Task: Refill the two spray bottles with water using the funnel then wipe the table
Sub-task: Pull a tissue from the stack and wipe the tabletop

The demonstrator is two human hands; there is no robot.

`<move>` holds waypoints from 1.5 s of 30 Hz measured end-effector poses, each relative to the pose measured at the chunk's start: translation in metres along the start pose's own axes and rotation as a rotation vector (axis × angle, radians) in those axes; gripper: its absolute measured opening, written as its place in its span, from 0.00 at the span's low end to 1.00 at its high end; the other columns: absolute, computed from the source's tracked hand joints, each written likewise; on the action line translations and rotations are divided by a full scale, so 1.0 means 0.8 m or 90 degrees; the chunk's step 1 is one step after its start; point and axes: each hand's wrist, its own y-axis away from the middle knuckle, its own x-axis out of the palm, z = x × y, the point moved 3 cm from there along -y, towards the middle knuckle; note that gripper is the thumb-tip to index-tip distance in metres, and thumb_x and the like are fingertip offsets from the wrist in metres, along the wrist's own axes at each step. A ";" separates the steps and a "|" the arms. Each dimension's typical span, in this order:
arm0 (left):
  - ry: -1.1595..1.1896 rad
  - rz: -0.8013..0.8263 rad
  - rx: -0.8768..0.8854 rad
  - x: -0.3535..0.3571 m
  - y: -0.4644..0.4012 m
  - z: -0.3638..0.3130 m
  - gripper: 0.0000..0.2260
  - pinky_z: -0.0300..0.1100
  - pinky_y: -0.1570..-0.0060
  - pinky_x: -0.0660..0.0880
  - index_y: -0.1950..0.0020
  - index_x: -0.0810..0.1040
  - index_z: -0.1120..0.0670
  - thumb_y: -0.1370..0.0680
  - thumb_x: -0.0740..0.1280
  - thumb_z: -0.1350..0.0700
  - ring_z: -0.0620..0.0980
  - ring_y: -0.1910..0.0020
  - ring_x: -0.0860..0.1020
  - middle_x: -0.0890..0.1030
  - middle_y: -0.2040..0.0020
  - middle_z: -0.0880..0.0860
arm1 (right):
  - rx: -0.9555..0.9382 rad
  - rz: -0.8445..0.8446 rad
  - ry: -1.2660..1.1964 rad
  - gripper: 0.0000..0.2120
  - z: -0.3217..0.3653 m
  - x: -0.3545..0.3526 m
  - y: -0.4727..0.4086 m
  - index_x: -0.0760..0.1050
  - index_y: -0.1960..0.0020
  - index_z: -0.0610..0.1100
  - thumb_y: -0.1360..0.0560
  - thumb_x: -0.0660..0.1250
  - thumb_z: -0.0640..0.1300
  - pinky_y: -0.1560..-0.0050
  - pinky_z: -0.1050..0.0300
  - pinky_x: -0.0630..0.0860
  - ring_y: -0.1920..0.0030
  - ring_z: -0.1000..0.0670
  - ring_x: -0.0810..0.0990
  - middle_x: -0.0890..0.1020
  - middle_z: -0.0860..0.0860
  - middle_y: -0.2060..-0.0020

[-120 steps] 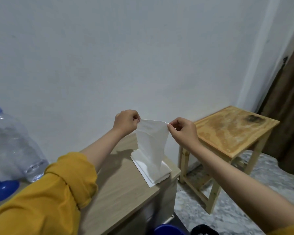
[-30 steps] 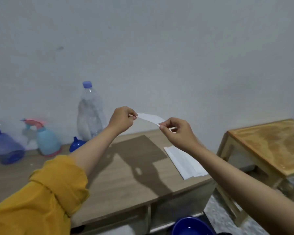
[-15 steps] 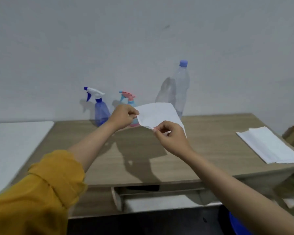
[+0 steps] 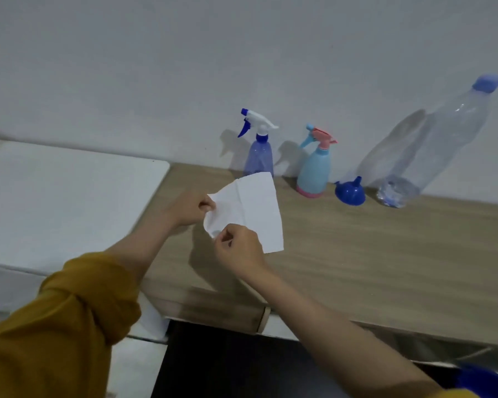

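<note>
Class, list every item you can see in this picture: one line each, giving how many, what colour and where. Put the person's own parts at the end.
Spray bottles: 2, one purple-blue with a white and blue trigger, one light blue with a pink trigger, upright at the back of the table by the wall.
Funnel: 1, blue, mouth down on the table right of the light blue bottle.
Water bottle: 1, clear with a blue cap, right of the funnel, near the wall.
Tissue: 1, white, held above the table.
Table: 1, light wood.
White surface: 1, left of the table.
Blue object: 1, bottom right corner, cut off.
Sleeve: 1, mustard, left arm.
Left hand: pinches the tissue.
Right hand: pinches the tissue.
</note>
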 end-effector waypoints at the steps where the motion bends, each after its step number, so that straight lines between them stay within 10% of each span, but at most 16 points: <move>1: -0.006 0.002 -0.019 0.003 0.000 0.020 0.12 0.34 0.49 0.65 0.45 0.81 0.60 0.25 0.62 0.67 0.47 0.49 0.75 0.81 0.45 0.55 | 0.008 0.021 0.004 0.09 0.002 0.021 -0.006 0.75 0.63 0.44 0.26 0.62 0.44 0.56 0.50 0.79 0.61 0.49 0.79 0.81 0.50 0.65; 9: -0.112 -0.014 -0.044 0.030 0.009 0.103 0.17 0.45 0.34 0.63 0.35 0.74 0.56 0.23 0.65 0.56 0.54 0.34 0.70 0.74 0.34 0.56 | 0.016 0.085 0.009 0.11 -0.006 0.100 -0.031 0.76 0.61 0.44 0.24 0.63 0.49 0.52 0.48 0.79 0.58 0.47 0.79 0.82 0.48 0.62; 13: -0.141 -0.099 -0.055 0.044 0.022 0.099 0.22 0.55 0.29 0.56 0.28 0.64 0.53 0.22 0.61 0.52 0.54 0.29 0.63 0.65 0.27 0.54 | -0.077 -0.034 0.140 0.15 -0.030 0.074 -0.067 0.76 0.41 0.42 0.24 0.63 0.46 0.44 0.49 0.74 0.44 0.44 0.75 0.80 0.45 0.45; 18: -0.249 -0.054 -0.103 0.068 0.040 0.093 0.25 0.63 0.28 0.49 0.24 0.55 0.52 0.19 0.53 0.47 0.51 0.25 0.56 0.54 0.23 0.51 | -0.145 0.112 0.288 0.27 -0.044 0.087 -0.108 0.54 0.23 0.45 0.19 0.53 0.51 0.26 0.36 0.48 0.23 0.47 0.52 0.55 0.48 0.22; 45: -0.322 -0.011 -0.057 0.160 0.012 -0.024 0.24 0.69 0.34 0.38 0.23 0.45 0.52 0.18 0.44 0.47 0.45 0.24 0.44 0.44 0.22 0.50 | -0.124 0.128 0.400 0.28 -0.158 0.004 -0.094 0.47 0.21 0.45 0.19 0.47 0.52 0.24 0.49 0.43 0.22 0.53 0.46 0.48 0.51 0.21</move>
